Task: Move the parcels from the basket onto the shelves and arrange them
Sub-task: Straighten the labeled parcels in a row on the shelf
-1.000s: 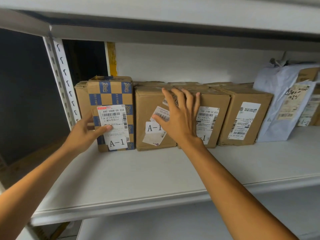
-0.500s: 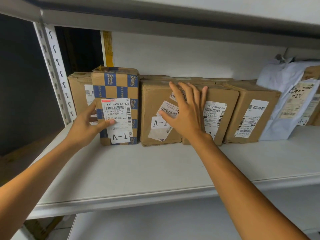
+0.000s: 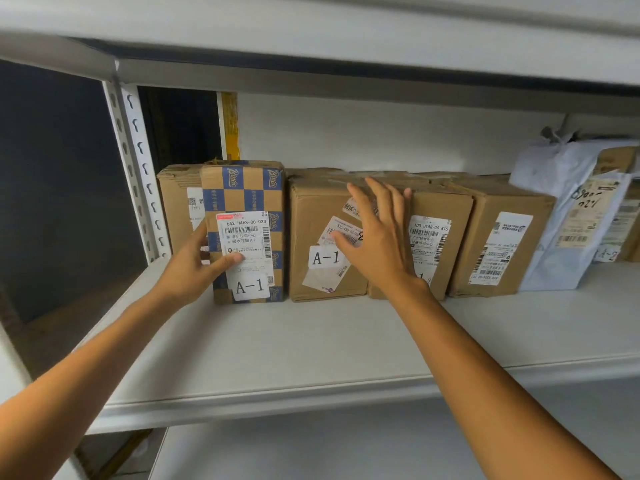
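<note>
Blue-checked box [image 3: 243,192] gripped by left hand [image 3: 192,268], right hand [image 3: 379,245] spread flat against brown box [image 3: 311,213]

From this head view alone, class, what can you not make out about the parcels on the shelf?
Head view only:
- Plain box behind the checkered box: front mostly hidden by that box and the left hand.
- Middle boxes' labels: partly covered by the right hand.
- Parcels behind the grey bag: cut off by the right edge.
- Basket: out of frame.
</note>
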{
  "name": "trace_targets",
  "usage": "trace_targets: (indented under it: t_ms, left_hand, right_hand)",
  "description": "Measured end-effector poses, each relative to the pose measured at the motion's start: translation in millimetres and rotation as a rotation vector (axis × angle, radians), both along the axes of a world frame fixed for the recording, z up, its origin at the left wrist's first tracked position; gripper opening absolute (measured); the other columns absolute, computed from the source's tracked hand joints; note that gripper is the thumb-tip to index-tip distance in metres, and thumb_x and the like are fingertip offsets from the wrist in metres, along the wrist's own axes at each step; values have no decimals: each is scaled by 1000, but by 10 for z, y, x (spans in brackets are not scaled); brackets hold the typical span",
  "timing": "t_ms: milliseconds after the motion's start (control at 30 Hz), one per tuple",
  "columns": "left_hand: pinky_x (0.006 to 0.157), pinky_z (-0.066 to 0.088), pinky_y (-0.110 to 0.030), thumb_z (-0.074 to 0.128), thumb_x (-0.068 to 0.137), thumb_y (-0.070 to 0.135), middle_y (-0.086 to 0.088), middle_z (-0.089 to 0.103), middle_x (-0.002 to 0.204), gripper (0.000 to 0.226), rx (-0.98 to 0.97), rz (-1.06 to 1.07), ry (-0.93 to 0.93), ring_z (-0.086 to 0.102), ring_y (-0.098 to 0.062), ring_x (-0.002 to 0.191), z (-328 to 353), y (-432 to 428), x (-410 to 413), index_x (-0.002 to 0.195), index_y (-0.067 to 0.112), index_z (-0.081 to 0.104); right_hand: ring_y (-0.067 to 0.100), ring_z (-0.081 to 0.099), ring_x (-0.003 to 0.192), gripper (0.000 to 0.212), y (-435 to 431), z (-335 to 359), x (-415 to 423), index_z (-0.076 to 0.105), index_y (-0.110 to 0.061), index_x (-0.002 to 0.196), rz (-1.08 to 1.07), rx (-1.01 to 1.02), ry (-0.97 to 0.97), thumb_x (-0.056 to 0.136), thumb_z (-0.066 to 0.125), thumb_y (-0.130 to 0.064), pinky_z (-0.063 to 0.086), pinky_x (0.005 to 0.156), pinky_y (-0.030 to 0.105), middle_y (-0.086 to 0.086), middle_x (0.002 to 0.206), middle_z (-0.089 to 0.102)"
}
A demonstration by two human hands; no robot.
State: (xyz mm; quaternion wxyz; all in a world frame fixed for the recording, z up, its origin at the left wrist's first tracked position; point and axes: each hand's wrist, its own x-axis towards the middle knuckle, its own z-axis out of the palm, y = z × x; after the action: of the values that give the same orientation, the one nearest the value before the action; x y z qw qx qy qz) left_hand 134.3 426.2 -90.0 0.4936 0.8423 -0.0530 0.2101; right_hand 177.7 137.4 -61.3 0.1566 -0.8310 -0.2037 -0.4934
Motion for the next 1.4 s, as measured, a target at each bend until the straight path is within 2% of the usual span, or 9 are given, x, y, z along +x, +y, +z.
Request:
trace_targets:
  t_ms: [133,367,567,667,733,833,967,1233,1400]
  left_hand:
    - [52,45,-8,66,87,25,18,54,117,61,-24,34,-40,53,-9,103,-27,-110,74,139,32,35]
    - [80,49,-32,66,88,14,8,47,136,80,-27,-48,94,50,-15,115,28,45,8,146,44,19]
    - [103,37,-46,62,91,23,-5,32,153,76,18,69,114,41,-30,134,62,177,-112,150,36,14]
    - [103,38,-48,56,94,23,-6,35,151,68,31,162,16,41,-27,133,147,301,-145,150,29,19]
    - [102,40,-49,52,97,27,3,43,146,54,-45,197,-55,47,-13,127,208,357,-130,146,29,29]
    - [92,48,-43,49,97,13,26,55,113,37,-132,180,-126,59,11,99,275,414,-32,124,37,42]
    - [99,44,-52,53,95,6,7,49,135,55,-162,215,-30,45,-20,128,218,443,156,138,32,31]
    - [103,41,-57,68,86,7,-2,41,144,74,-266,294,-11,43,-26,132,61,341,377,142,24,24]
    - [99,46,-54,65,87,7,-2,45,139,67,-261,306,-2,48,-27,126,63,381,400,139,27,28]
  right_hand:
    - [35,30,141,76,-42,-10,-35,42,-14,146,-29,-47,18,81,75,-37,6,119,57,15,147,43]
    - [33,25,145,78,120,53,-67,37,-15,149,-62,-63,81,84,67,-46,-7,118,52,12,154,36]
    - [26,30,142,61,361,276,-58,44,-16,144,105,-56,104,92,55,-47,10,121,50,6,152,40]
    - [23,35,138,57,491,459,-4,45,-18,143,209,-25,208,95,52,-46,27,114,39,3,149,44]
    - [23,38,134,58,555,560,49,45,-19,142,207,-68,237,93,54,-49,30,110,37,2,146,47]
    - [23,42,132,69,659,672,117,43,-21,144,246,-109,278,86,65,-52,32,108,39,1,146,48]
    - [22,46,131,82,791,723,184,38,-25,147,290,-189,325,78,74,-51,36,107,41,-1,146,48]
    - [22,60,109,63,914,788,222,53,-28,129,252,-196,280,76,74,-55,47,91,40,-5,120,65]
    - [22,62,103,52,914,782,204,57,-28,127,225,-160,226,81,73,-46,49,85,37,-4,115,68]
